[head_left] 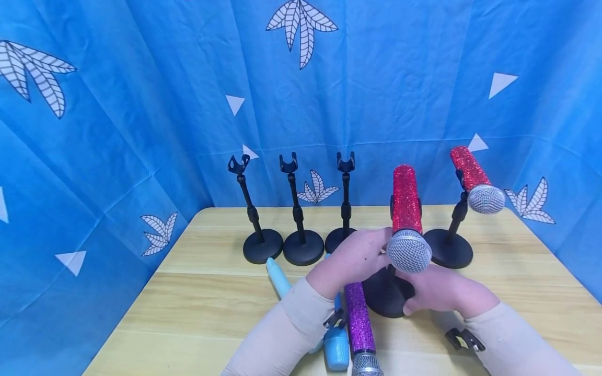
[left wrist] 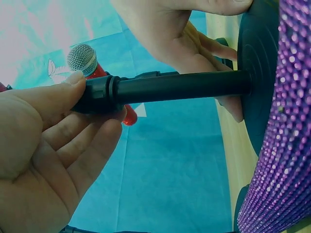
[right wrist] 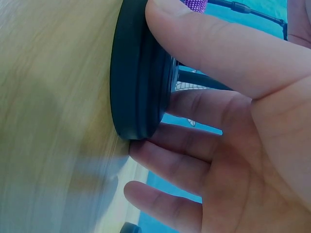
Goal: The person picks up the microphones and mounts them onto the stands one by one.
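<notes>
A red glittery microphone (head_left: 406, 201) with a silver mesh head sits in the clip of a black desk stand (head_left: 383, 295), its head tilted down towards me. My left hand (head_left: 355, 256) holds the stand's pole at the collar (left wrist: 101, 94), thumb on one side and fingers on the other. Low down, my right hand (head_left: 437, 288) grips the rim of the round base (right wrist: 138, 82), its thumb over the top. Whether the base touches the table cannot be told. A purple studded microphone (head_left: 359, 318) lies beside the base, near my left forearm.
Three bare black stands (head_left: 303, 246) line the back left of the wooden table (head_left: 197, 297). Another red microphone (head_left: 472, 169) rests on a stand (head_left: 449, 249) at the back right. Light blue microphones (head_left: 336, 350) lie partly under my left forearm. Blue curtains (head_left: 400, 78) surround the table.
</notes>
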Available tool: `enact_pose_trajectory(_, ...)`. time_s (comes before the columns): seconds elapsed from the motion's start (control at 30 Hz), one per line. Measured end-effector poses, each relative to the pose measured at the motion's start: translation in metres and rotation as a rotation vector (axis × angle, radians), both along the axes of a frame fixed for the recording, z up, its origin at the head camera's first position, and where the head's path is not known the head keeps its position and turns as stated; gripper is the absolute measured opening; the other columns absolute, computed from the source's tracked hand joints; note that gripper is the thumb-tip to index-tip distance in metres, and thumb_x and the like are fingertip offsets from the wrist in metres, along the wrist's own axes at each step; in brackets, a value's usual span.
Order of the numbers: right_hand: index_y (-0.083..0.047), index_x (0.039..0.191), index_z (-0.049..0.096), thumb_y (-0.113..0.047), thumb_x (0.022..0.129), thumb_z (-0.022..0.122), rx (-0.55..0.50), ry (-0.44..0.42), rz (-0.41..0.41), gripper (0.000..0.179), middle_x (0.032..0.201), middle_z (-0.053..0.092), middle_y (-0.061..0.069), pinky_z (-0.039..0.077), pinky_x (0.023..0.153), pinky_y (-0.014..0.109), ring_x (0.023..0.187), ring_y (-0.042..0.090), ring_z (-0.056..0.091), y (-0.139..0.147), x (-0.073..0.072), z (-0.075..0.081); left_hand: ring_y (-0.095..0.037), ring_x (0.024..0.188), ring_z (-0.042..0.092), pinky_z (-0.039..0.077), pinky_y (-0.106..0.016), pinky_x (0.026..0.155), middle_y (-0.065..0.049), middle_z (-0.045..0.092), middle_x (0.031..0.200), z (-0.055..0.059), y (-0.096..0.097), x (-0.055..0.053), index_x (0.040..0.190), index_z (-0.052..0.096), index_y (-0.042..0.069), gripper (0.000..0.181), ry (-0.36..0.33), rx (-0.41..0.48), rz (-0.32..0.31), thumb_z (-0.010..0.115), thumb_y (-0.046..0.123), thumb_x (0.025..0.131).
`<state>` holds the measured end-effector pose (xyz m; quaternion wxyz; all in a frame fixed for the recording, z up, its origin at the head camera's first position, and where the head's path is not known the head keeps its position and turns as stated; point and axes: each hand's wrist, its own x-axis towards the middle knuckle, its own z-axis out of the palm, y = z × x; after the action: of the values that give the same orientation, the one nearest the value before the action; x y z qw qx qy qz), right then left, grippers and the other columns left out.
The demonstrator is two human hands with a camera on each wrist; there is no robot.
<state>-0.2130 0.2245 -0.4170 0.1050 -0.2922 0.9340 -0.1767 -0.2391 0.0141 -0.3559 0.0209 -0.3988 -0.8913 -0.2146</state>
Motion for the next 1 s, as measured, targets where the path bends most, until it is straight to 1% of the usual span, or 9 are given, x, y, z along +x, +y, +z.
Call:
enact_pose_trajectory(0.23,0.006,0.131,0.061,-0.034,0.069,0.092,-0.01,0.002,-0.002,0.08,0.139,0.052,0.029,0.037,0.104,0.065,0.13,0.051,0.046,0.0023,0.0017,0.0004,0.003,0.097,0.063,0.048,-0.012,0.084,0.014,0.071,0.105,-0.0015,0.0014,-0.0004,0.116,0.066,0.023,0.018,0.007,0.031,0.004,0.069,0.025,0.099)
enact_pose_trajectory(0.33,0.006,0.131,0.061,-0.035,0.069,0.093,-0.01,0.004,0.0,0.081,0.139,0.052,0.029,0.037,0.104,0.066,0.13,0.051,0.046,0.0026,0.0021,0.0001,0.003,0.097,0.063,0.048,-0.013,0.084,0.014,0.071,0.105,-0.0023,0.0018,-0.0008,0.115,0.066,0.023,0.017,0.004,0.036,0.007,0.069,0.025,0.099)
enact_pose_trajectory(0.37,0.006,0.131,0.061,-0.034,0.069,0.093,-0.015,-0.003,-0.009,0.081,0.14,0.052,0.029,0.037,0.104,0.065,0.13,0.05,0.046,0.0022,0.0026,0.0003,0.002,0.097,0.063,0.048,-0.013,0.085,0.014,0.071,0.105,-0.0025,0.002,-0.0008,0.116,0.066,0.023,0.018,-0.007,0.04,0.008,0.069,0.025,0.099)
enact_pose_trajectory(0.43,0.007,0.135,0.056,-0.034,0.067,0.094,-0.031,-0.024,-0.043,0.088,0.14,0.052,0.028,0.039,0.104,0.063,0.128,0.047,0.05,0.002,0.0031,0.0006,0.002,0.098,0.064,0.049,-0.014,0.085,0.013,0.071,0.105,-0.003,0.0026,-0.0009,0.118,0.066,0.023,0.02,-0.024,0.043,0.015,0.069,0.025,0.099)
enact_pose_trajectory(0.57,0.008,0.136,0.05,-0.03,0.063,0.096,-0.075,-0.111,-0.131,0.094,0.132,0.058,0.023,0.046,0.099,0.058,0.115,0.035,0.059,0.0016,0.004,0.0017,0.0,0.1,0.064,0.05,-0.017,0.087,0.013,0.071,0.104,-0.003,0.0038,-0.0009,0.123,0.066,0.023,0.025,-0.05,0.029,0.048,0.07,0.022,0.098)
enact_pose_trajectory(0.63,0.008,0.134,0.051,-0.029,0.063,0.097,-0.079,-0.143,-0.156,0.092,0.127,0.061,0.019,0.048,0.095,0.055,0.108,0.029,0.061,0.0014,0.0044,0.0019,0.0,0.1,0.065,0.05,-0.018,0.088,0.013,0.072,0.104,-0.0031,0.0041,-0.001,0.123,0.067,0.023,0.026,-0.049,0.019,0.062,0.07,0.021,0.097)
enact_pose_trajectory(0.7,0.007,0.132,0.053,-0.028,0.063,0.096,-0.074,-0.154,-0.161,0.089,0.124,0.062,0.016,0.049,0.094,0.053,0.105,0.026,0.061,0.001,0.0044,0.0025,-0.001,0.1,0.065,0.05,-0.018,0.088,0.012,0.072,0.104,-0.0034,0.0042,-0.0014,0.122,0.067,0.022,0.025,-0.04,0.013,0.067,0.07,0.02,0.097)
enact_pose_trajectory(0.83,0.008,0.131,0.053,-0.029,0.063,0.096,-0.061,-0.141,-0.152,0.088,0.123,0.062,0.016,0.049,0.094,0.053,0.104,0.025,0.061,0.0007,0.0046,0.0031,-0.001,0.098,0.065,0.05,-0.016,0.087,0.011,0.071,0.106,-0.0037,0.0046,-0.0019,0.121,0.068,0.02,0.024,-0.022,0.01,0.07,0.07,0.019,0.097)
enact_pose_trajectory(1.0,0.007,0.129,0.054,-0.031,0.063,0.096,-0.058,-0.134,-0.151,0.087,0.12,0.063,0.014,0.05,0.092,0.051,0.101,0.023,0.061,0.001,0.0044,0.0035,0.0,0.095,0.061,0.048,-0.013,0.084,0.011,0.064,0.104,-0.0032,0.0055,-0.0017,0.116,0.07,0.017,0.02,-0.035,0.023,0.101,0.072,0.02,0.096)
